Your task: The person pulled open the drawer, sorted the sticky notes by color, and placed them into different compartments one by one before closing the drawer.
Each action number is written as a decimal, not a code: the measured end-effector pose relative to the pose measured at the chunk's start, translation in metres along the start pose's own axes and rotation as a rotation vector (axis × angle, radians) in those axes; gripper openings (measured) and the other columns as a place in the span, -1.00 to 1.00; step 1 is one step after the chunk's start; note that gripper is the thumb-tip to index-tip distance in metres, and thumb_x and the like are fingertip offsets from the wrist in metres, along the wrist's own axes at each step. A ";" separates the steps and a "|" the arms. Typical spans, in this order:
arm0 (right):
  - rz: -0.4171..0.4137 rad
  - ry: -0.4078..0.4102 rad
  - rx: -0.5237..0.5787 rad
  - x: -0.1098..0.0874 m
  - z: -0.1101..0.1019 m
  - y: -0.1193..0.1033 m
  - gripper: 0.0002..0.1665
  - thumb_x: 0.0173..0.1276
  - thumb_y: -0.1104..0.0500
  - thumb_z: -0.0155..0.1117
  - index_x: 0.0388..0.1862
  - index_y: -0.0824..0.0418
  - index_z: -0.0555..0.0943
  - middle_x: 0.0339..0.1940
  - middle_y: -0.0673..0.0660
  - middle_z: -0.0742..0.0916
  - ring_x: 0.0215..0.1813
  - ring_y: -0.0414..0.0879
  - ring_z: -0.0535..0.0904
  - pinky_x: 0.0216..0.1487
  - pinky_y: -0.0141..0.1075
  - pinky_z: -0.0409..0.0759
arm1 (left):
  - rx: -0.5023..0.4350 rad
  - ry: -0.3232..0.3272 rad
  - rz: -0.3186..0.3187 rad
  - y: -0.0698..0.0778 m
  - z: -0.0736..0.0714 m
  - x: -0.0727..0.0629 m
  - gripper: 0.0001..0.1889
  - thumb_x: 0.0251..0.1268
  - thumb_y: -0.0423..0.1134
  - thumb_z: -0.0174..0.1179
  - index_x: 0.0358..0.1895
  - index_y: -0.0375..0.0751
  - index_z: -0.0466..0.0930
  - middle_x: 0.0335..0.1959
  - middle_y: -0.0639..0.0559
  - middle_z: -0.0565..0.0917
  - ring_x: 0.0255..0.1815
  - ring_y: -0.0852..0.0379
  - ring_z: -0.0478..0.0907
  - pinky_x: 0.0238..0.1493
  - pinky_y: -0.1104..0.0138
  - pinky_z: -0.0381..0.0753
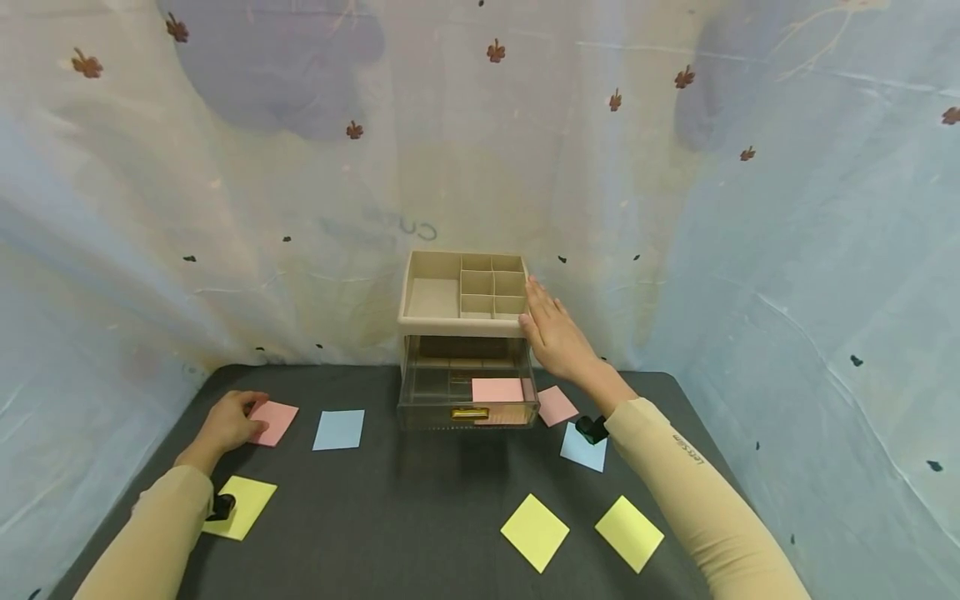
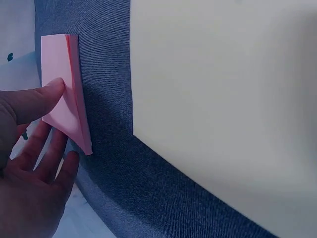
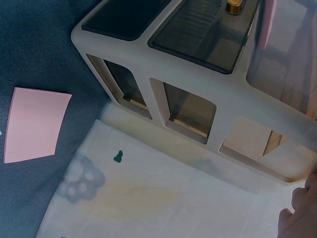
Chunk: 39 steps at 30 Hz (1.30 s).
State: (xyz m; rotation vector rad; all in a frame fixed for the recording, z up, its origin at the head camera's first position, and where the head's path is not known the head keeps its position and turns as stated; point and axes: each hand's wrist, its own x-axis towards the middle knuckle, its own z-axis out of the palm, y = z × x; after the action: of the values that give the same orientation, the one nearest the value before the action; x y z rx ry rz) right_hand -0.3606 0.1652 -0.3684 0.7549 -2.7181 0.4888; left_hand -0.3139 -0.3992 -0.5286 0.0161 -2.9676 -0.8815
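Here we are at the left hand (image 1: pixel 228 421), and we see it pinching a square pink paper pad (image 1: pixel 279 422), thumb laid across the top face and fingertips at the near edge. That pad is at the left of the dark, fine-ribbed tabletop (image 1: pixel 360 517); whether it is lifted off, we cannot tell.

Over to the right hand (image 1: pixel 557 335): fingers straight, gripping nothing, held flat along the right side of a beige plastic organizer (image 1: pixel 459 324) with a compartmented top tray. Below that tray we have a smoky see-through plastic drawer (image 1: pixel 427 417) pulled out, gold handle (image 1: pixel 470 413) in front, another square pink paper pad (image 1: pixel 497 389) inside at its right.

Moving out, we spot a light-blue square paper pad (image 1: pixel 338 430) between the left hand and the organizer, and a yellow one (image 1: pixel 253 504) beneath the left wrist. Right of the drawer, a third pink pad (image 1: pixel 557 406) and a second light-blue pad (image 1: pixel 582 452); nearer us, two yellow pads (image 1: pixel 535 533) side by side. Behind it all hangs a pale patterned curtain (image 1: pixel 637 208).
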 end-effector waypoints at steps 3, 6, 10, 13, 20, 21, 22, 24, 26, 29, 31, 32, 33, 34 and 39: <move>0.001 -0.003 -0.001 0.000 0.000 0.000 -0.21 0.78 -0.12 -0.39 0.73 0.31 -0.17 0.76 0.20 -0.05 0.73 0.20 -0.10 0.67 0.17 -0.06 | -0.002 0.016 -0.005 0.001 0.000 -0.002 -0.44 0.16 -0.43 0.37 0.24 -0.59 0.49 0.19 -0.67 0.32 0.13 -0.58 0.39 0.17 -0.41 0.40; -0.001 -0.008 -0.004 0.000 0.000 -0.001 -0.21 0.78 -0.12 -0.40 0.73 0.30 -0.18 0.76 0.20 -0.06 0.73 0.20 -0.11 0.67 0.17 -0.07 | -0.001 0.047 0.006 0.003 0.000 -0.005 -0.45 0.16 -0.44 0.37 0.22 -0.59 0.50 0.21 -0.68 0.30 0.19 -0.63 0.33 0.22 -0.44 0.34; -0.001 -0.007 -0.003 -0.001 0.000 0.000 -0.21 0.78 -0.11 -0.40 0.73 0.31 -0.18 0.76 0.20 -0.06 0.73 0.20 -0.11 0.67 0.18 -0.07 | -0.003 0.102 0.027 0.006 0.001 -0.008 -0.53 0.21 -0.45 0.34 0.18 -0.59 0.54 0.20 -0.66 0.31 0.19 -0.62 0.33 0.21 -0.44 0.33; 0.000 -0.004 0.005 -0.001 0.000 0.000 -0.21 0.78 -0.10 -0.38 0.73 0.31 -0.18 0.76 0.21 -0.05 0.73 0.19 -0.12 0.67 0.17 -0.07 | 0.000 0.143 0.041 0.009 0.001 -0.010 -0.60 0.26 -0.47 0.32 0.14 -0.58 0.57 0.18 -0.64 0.34 0.14 -0.57 0.36 0.16 -0.41 0.37; -0.006 -0.002 0.005 -0.002 0.000 0.000 -0.21 0.78 -0.11 -0.40 0.73 0.33 -0.17 0.76 0.22 -0.04 0.73 0.20 -0.11 0.67 0.18 -0.08 | 0.024 0.200 0.075 0.016 -0.005 -0.018 -0.68 0.29 -0.50 0.31 0.09 -0.55 0.62 0.07 -0.58 0.39 -0.08 -0.40 0.40 -0.15 -0.19 0.43; -0.005 -0.002 0.006 -0.002 0.000 0.000 -0.21 0.78 -0.12 -0.41 0.73 0.32 -0.17 0.76 0.21 -0.05 0.73 0.19 -0.11 0.67 0.18 -0.08 | 0.029 0.202 0.078 0.017 -0.006 -0.019 -0.69 0.31 -0.50 0.29 0.10 -0.54 0.63 0.05 -0.56 0.40 -0.10 -0.36 0.40 -0.18 -0.15 0.43; -0.005 -0.002 0.006 -0.002 0.000 0.000 -0.20 0.78 -0.12 -0.41 0.73 0.32 -0.17 0.76 0.22 -0.05 0.73 0.19 -0.11 0.67 0.18 -0.08 | 0.034 0.204 0.082 0.018 -0.008 -0.020 -0.70 0.33 -0.49 0.28 0.10 -0.53 0.63 0.03 -0.54 0.41 -0.12 -0.34 0.41 -0.20 -0.12 0.43; -0.006 -0.002 0.010 -0.003 0.000 -0.001 -0.20 0.78 -0.13 -0.41 0.73 0.32 -0.17 0.76 0.22 -0.05 0.73 0.19 -0.12 0.67 0.17 -0.08 | 0.045 0.202 0.093 0.021 -0.011 -0.023 -0.72 0.37 -0.48 0.26 0.10 -0.52 0.64 -0.01 -0.51 0.43 -0.16 -0.30 0.42 -0.24 -0.07 0.43; -0.006 -0.002 0.012 -0.003 0.000 -0.001 -0.20 0.78 -0.13 -0.42 0.73 0.32 -0.18 0.76 0.22 -0.05 0.73 0.20 -0.12 0.67 0.17 -0.09 | 0.056 0.189 0.109 0.023 -0.016 -0.026 -0.74 0.41 -0.47 0.23 0.08 -0.53 0.64 -0.04 -0.49 0.44 -0.18 -0.28 0.42 -0.26 -0.04 0.43; -0.007 -0.004 0.010 -0.002 -0.001 -0.001 -0.19 0.78 -0.14 -0.43 0.73 0.32 -0.19 0.76 0.22 -0.06 0.73 0.21 -0.12 0.67 0.17 -0.10 | 0.060 0.164 0.125 0.028 -0.022 -0.030 -0.78 0.42 -0.47 0.23 0.04 -0.54 0.66 -0.10 -0.45 0.45 -0.21 -0.24 0.41 -0.30 0.03 0.42; -0.004 -0.006 0.012 -0.002 -0.001 -0.002 -0.19 0.78 -0.14 -0.43 0.73 0.31 -0.20 0.76 0.21 -0.07 0.73 0.21 -0.13 0.67 0.17 -0.10 | 0.068 0.153 0.139 0.030 -0.026 -0.032 -0.80 0.42 -0.47 0.24 0.00 -0.53 0.68 -0.14 -0.41 0.46 -0.23 -0.20 0.42 -0.31 0.08 0.41; -0.004 -0.005 0.013 -0.002 -0.001 -0.002 -0.20 0.78 -0.14 -0.43 0.73 0.31 -0.19 0.76 0.21 -0.07 0.73 0.21 -0.13 0.67 0.17 -0.10 | 0.069 0.151 0.146 0.031 -0.027 -0.034 -0.81 0.42 -0.47 0.25 -0.02 -0.53 0.68 -0.16 -0.39 0.47 -0.24 -0.19 0.42 -0.31 0.10 0.41; -0.004 -0.005 0.014 -0.002 -0.001 -0.002 -0.20 0.78 -0.14 -0.42 0.73 0.30 -0.20 0.76 0.21 -0.07 0.73 0.21 -0.13 0.67 0.17 -0.09 | 0.072 0.151 0.154 0.032 -0.029 -0.035 -0.82 0.41 -0.47 0.26 -0.04 -0.52 0.69 -0.18 -0.37 0.47 -0.25 -0.17 0.42 -0.32 0.12 0.40; -0.003 -0.005 0.015 -0.002 -0.002 -0.002 -0.20 0.78 -0.14 -0.42 0.73 0.30 -0.20 0.76 0.20 -0.08 0.73 0.20 -0.13 0.67 0.17 -0.09 | 0.076 0.152 0.166 0.033 -0.030 -0.036 -0.83 0.40 -0.46 0.27 -0.05 -0.52 0.70 -0.20 -0.35 0.48 -0.27 -0.16 0.42 -0.33 0.14 0.39; -0.006 -0.002 0.014 -0.002 -0.001 -0.001 -0.21 0.78 -0.13 -0.43 0.74 0.29 -0.20 0.76 0.19 -0.08 0.74 0.19 -0.12 0.67 0.15 -0.08 | 0.084 0.167 0.221 0.038 -0.033 -0.042 -0.86 0.38 -0.45 0.32 -0.09 -0.46 0.73 -0.24 -0.29 0.51 -0.30 -0.12 0.45 -0.34 0.13 0.42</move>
State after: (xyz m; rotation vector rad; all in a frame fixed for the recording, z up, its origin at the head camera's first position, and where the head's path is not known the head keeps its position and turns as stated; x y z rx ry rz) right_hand -0.3585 0.1654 -0.3683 0.7673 -2.7157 0.5061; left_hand -0.2706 -0.3843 -0.4817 -0.2190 -2.7802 -0.6923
